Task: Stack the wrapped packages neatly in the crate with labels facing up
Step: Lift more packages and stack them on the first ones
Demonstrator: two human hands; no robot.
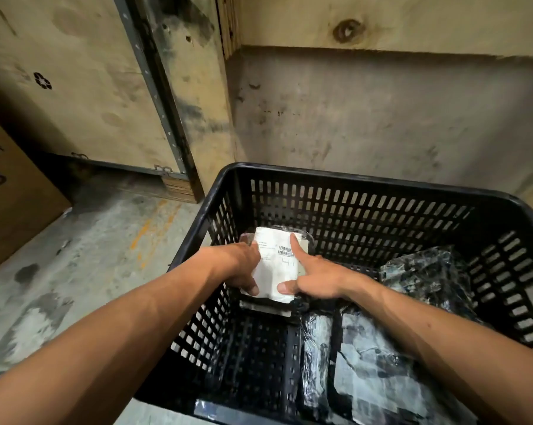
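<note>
Two hands are engaged on one wrapped package (277,265), held inside the black crate (366,182) near its far-left corner. The left hand (243,266) is curled round the package's left edge, thumb on top at the near corner. The right hand (314,279) pinches the near right corner with the thumb, while the index finger (296,247) is laid straight across the white label (274,271), just beside the barcode. The label is turned upward, as the task asks; the two-sided hold is judged to serve for squaring the package before it is let go.

Beneath it, the pale edge of a second package (265,308) is seen, so a stack appears to be started in that corner. Whether the held package already rests on the one below cannot be told.

Several other packages are noted in the crate's right half: a crumpled dark one (424,274) leaning toward the right wall, and flatter ones (375,363) near the front. No labels are visible on these; they are judged not yet sorted.

The crate stands on a stained concrete floor (90,256), beside plywood panels (75,87) and a cardboard box (7,194).
</note>
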